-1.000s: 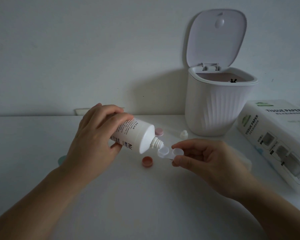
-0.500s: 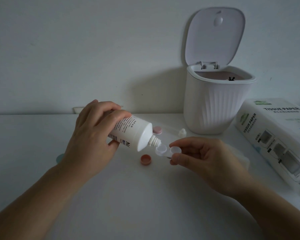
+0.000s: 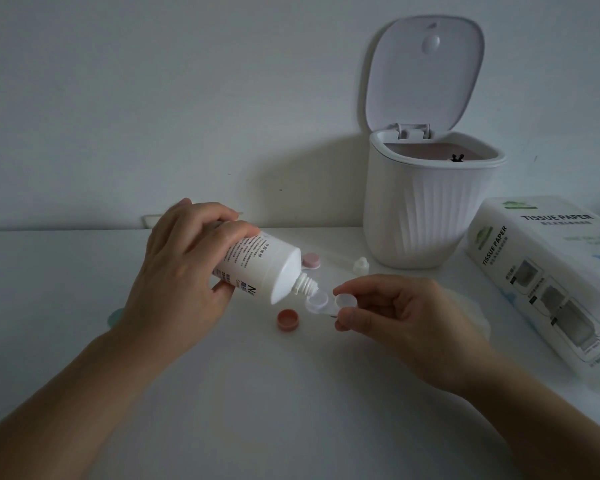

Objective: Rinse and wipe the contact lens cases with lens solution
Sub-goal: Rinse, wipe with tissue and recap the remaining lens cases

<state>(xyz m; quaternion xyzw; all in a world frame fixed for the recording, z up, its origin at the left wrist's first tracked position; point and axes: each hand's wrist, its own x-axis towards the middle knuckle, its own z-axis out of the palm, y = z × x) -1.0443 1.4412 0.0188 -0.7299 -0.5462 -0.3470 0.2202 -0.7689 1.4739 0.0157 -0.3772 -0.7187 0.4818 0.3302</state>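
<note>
Just above the white table, near its middle, the left hand is gripping the solution bottle, fingers curled over the top of its body and thumb tucked beneath. It is tilting the bottle so the threaded nozzle is pointing toward four o'clock, its tip sitting right at the rim of the near well of the contact lens case. At three o'clock from the nozzle, the right hand is pinching the clear case by its far well, forefinger on top and thumb below, keeping both open wells facing up. Directly under the case, at seven o'clock from it, an orange-pink cap is lying on the table. A paler pink cap is resting at twelve o'clock from the nozzle, partly behind the bottle's shoulder, and a small white bottle cap is standing at one o'clock. Farther out at one o'clock, a ribbed white bin is standing with its lid raised. At three o'clock, a tissue paper pack is lying at the table's edge.
</note>
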